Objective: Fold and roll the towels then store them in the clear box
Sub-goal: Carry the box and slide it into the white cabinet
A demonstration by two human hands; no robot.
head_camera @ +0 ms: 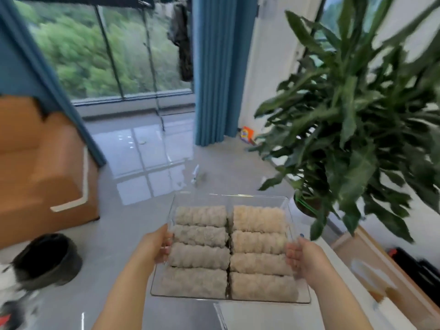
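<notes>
A clear box (228, 198) is held up in the air in front of me, above the floor. Inside lie several rolled beige towels (200, 235) in two columns, side by side. My left hand (158, 246) grips the box's left wall, fingers curled round the rim. My right hand (301, 257) grips the right wall in the same way. The view is blurred by motion.
A large leafy potted plant (352, 120) fills the right side. An orange armchair (40, 167) stands at left, a black bin (47, 258) below it. Blue curtains (214, 67) and a window lie ahead. A white surface edge (262, 315) shows below the box.
</notes>
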